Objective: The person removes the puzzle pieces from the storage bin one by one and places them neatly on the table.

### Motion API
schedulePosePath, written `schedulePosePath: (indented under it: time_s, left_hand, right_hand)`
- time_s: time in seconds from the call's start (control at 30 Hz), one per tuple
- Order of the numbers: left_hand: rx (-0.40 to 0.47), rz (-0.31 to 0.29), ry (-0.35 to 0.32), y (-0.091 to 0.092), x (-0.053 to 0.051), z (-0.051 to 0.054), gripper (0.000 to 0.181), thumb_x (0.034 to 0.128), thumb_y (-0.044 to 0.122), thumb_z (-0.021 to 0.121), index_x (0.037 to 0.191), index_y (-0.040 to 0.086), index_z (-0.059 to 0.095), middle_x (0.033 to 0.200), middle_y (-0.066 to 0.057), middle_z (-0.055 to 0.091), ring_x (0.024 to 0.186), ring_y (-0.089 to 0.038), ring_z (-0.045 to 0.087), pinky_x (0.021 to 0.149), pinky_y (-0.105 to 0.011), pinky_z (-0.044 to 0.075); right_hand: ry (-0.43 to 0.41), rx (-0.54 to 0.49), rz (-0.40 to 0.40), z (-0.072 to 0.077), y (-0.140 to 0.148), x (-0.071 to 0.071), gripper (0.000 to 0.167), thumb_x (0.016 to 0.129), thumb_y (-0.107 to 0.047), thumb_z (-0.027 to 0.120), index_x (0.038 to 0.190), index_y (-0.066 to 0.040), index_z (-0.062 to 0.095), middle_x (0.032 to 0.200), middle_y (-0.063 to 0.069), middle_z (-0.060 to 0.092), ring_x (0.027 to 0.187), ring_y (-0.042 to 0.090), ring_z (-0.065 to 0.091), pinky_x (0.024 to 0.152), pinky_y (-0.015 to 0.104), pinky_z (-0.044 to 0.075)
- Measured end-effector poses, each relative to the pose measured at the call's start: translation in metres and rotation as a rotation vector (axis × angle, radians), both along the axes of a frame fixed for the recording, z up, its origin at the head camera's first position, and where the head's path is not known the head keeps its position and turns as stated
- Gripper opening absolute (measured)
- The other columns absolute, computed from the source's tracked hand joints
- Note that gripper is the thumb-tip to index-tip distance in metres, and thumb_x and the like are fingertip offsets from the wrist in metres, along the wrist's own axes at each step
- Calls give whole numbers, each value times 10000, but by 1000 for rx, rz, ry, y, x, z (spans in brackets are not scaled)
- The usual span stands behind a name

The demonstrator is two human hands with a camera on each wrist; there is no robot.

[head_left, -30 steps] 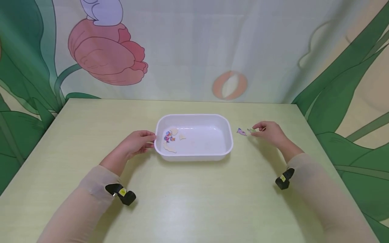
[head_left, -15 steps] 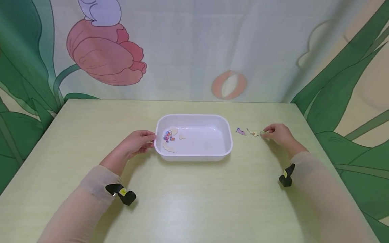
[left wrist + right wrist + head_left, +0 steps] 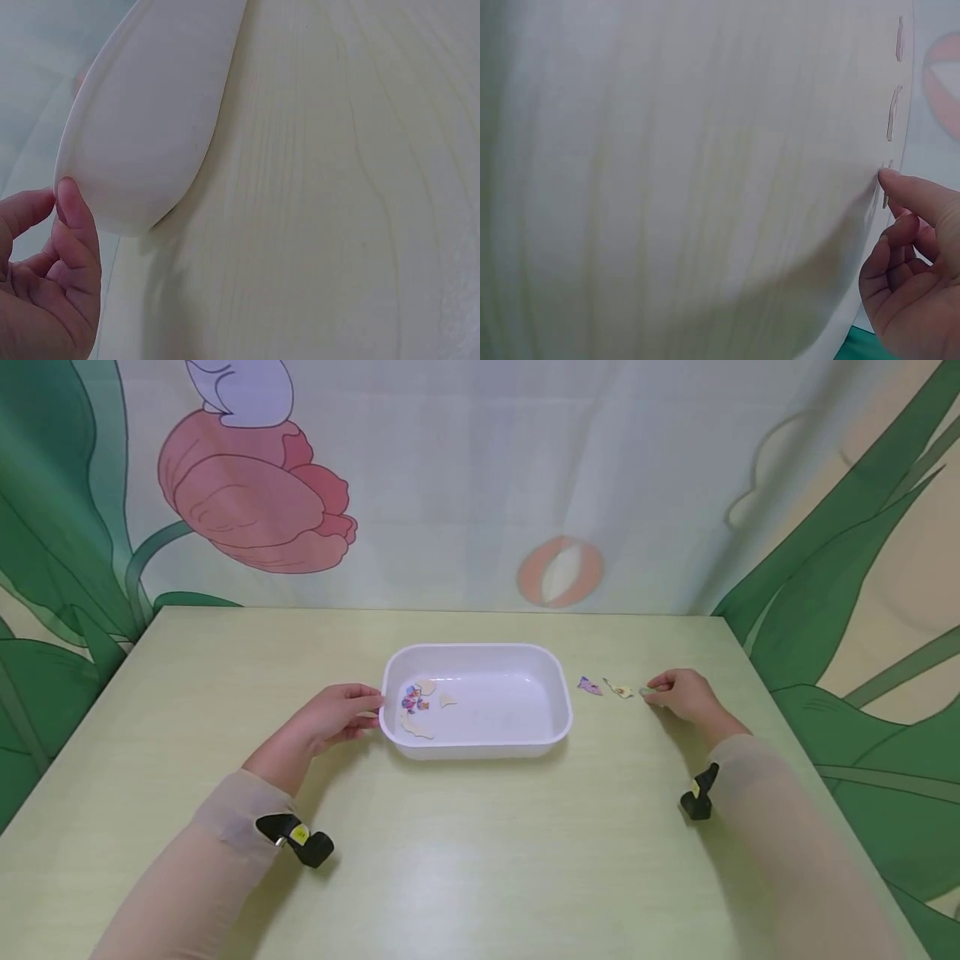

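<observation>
At the left end of a white plastic tray (image 3: 480, 750), my left hand (image 3: 339, 717) pinches the rim between thumb and fingers. The left wrist view shows that hand (image 3: 52, 270) at the edge of the tray (image 3: 150, 112). Right of the tray, my right hand (image 3: 684, 695) pinches a small flat greenish piece (image 3: 647, 691) at the tabletop, mostly covered by the fingertips. A purple printed piece (image 3: 590, 686) and a pale yellowish piece (image 3: 619, 690) lie in a row beside it. In the right wrist view, thumb and finger of the hand (image 3: 915, 262) meet at the piece's edge.
Inside the tray, at its left end, lie several small flat pieces: colourful printed ones (image 3: 415, 700) and plain tan ones (image 3: 447, 700). The pale wooden table (image 3: 480, 843) ends at a printed curtain (image 3: 450, 485) behind.
My right hand has moved right with the greenish piece, and the yellowish piece has come into view beside the purple one. The left hand stays on the tray's rim.
</observation>
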State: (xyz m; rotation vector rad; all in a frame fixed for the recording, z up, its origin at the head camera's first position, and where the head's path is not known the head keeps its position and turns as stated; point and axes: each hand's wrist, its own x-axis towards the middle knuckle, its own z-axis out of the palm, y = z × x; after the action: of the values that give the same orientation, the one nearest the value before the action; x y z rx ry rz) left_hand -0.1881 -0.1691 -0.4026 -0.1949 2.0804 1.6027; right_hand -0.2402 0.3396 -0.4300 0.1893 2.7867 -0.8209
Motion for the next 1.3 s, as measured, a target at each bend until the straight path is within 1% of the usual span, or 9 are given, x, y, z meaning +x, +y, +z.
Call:
schedulePosePath:
  time_s: [0.2, 0.33, 0.53, 0.63, 0.73, 0.87, 1.07, 1.17, 1.3]
  left_hand:
    - [-9, -5, -2, -1, 0, 1, 415, 956, 258, 537, 1264, -17, 484, 1069, -131, 588, 909, -215, 594, 702, -234, 491]
    - [-17, -1, -7, -1, 0, 0, 403, 956, 254, 538, 1258, -8, 491, 1058, -119, 594, 914, -221, 597, 716, -243, 495]
    - [-15, -16, 16, -4, 0, 1, 415, 954, 260, 542, 1255, -21, 488, 1032, -104, 591, 900, -213, 599, 710, -239, 494]
    - [-19, -19, 11, -5, 0, 1, 415, 954, 260, 541, 1254, -21, 488, 1029, -103, 593, 902, -212, 599, 716, -242, 494]
    - [-22, -19, 4, -5, 1, 2, 422, 955, 258, 539, 1262, -24, 481, 1042, -113, 591, 902, -209, 597, 707, -234, 492]
    - [-24, -15, 6, -6, 1, 1, 423, 956, 253, 538, 1268, -25, 477, 1078, -143, 585, 890, -202, 599, 681, -220, 488]
    - [-18, -14, 5, -7, 1, 1, 419, 955, 256, 538, 1269, -15, 477, 1104, -150, 575, 905, -212, 597, 705, -228, 491]
    - [6, -14, 5, -6, 1, 1, 430, 953, 253, 543, 1272, -26, 469, 1083, -134, 581, 893, -193, 600, 707, -225, 489]
    - [33, -16, 0, -4, 3, 3, 441, 953, 251, 543, 1279, -33, 457, 1047, -103, 590, 879, -170, 604, 701, -219, 487]
  right_hand:
    - [-16, -38, -31, 0, -2, -1, 348, 911, -194, 610, 1178, 23, 556, 980, 137, 507, 889, 272, 450, 771, 348, 395]
    - [16, -71, -11, 7, -10, -1, 377, 920, -201, 597, 1239, -7, 545, 1019, 139, 480, 912, 278, 437, 743, 341, 389]
    - [87, -171, 56, 24, -44, -1, 424, 911, -228, 615, 1276, -27, 541, 1062, 131, 476, 947, 271, 455, 696, 297, 429]
    - [109, -215, 103, 30, -63, 0, 434, 897, -240, 635, 1266, -27, 554, 1041, 115, 490, 896, 240, 476, 639, 266, 441]
    - [131, -270, 141, 35, -80, 0, 427, 884, -245, 653, 1247, -34, 575, 1003, 95, 496, 826, 208, 476, 565, 228, 412]
    - [139, -349, 161, 41, -104, 2, 413, 865, -249, 676, 1225, -62, 601, 985, 84, 498, 799, 203, 478, 570, 229, 420]
    - [153, -406, 219, 44, -138, 5, 382, 849, -232, 696, 1196, -88, 630, 958, 76, 515, 786, 206, 488, 628, 249, 427]
    - [173, -431, 277, 42, -152, 6, 359, 848, -208, 698, 1177, -76, 641, 917, 70, 525, 760, 200, 496, 618, 235, 402]
    - [171, -457, 344, 39, -171, 7, 337, 848, -168, 696, 1159, -50, 645, 878, 62, 537, 737, 191, 511, 627, 231, 418]
